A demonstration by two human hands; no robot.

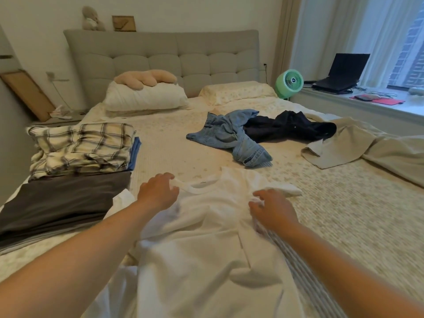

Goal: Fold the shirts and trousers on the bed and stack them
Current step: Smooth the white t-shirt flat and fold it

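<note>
On the bed [321, 214], the left hand [158, 193] pinches the white T-shirt [195, 260] at its collar while the right hand [273, 210] grips bunched fabric near the shoulder, with jeans [229, 136] lying crumpled beyond.

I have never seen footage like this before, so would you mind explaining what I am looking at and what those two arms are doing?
There is no machine here: the one picture comes from a camera worn on a person's head, looking forward and down, so the arms are the person's own. They are folding laundry on a bed. The left hand pinches the collar of a white T-shirt spread in front of them, and the right hand grips its fabric near the shoulder. To the left sits a stack of folded clothes, a plaid shirt on top. Farther back lie unfolded blue jeans, a dark garment and beige trousers. Pillows, a green fan and a laptop are background.
</note>
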